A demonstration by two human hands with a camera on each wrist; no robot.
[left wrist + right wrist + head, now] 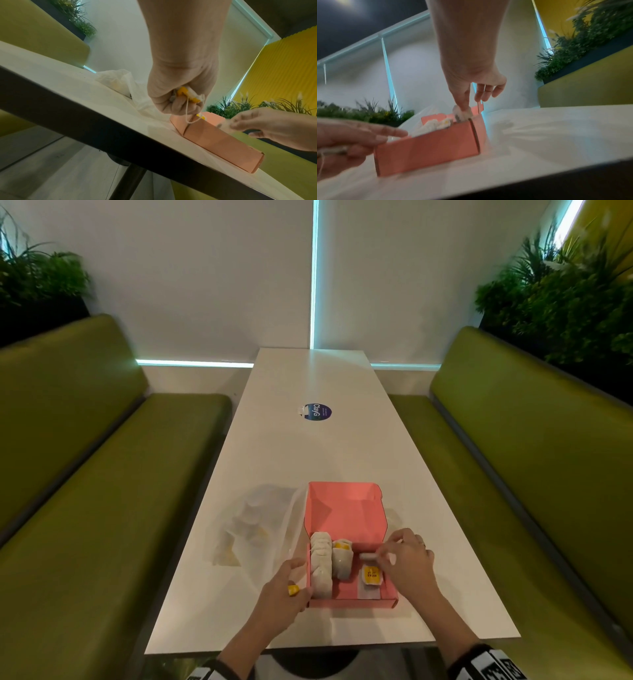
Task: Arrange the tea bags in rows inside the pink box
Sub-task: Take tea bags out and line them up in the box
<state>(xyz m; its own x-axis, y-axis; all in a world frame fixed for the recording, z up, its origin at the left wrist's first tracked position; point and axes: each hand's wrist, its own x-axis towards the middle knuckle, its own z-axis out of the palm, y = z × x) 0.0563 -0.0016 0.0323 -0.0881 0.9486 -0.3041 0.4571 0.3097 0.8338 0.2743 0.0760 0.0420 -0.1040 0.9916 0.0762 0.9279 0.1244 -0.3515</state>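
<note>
The pink box (346,518) lies near the table's front edge with its lid standing open. Its left side holds two rows of white tea bags (321,566), and one flat tea bag with a yellow tag (371,575) lies at the right. My right hand (378,556) pinches a white tea bag (462,113) over the box's right part, just above the rim. Against the outside of the box's left wall (214,138), my left hand (293,578) grips tea bags with yellow tags (187,94); a string hangs from them.
A clear plastic bag (253,525) holding more tea bags lies on the white table (308,446) left of the box. A round sticker (318,411) is at mid-table. Green benches (102,508) flank both sides, with plants behind them.
</note>
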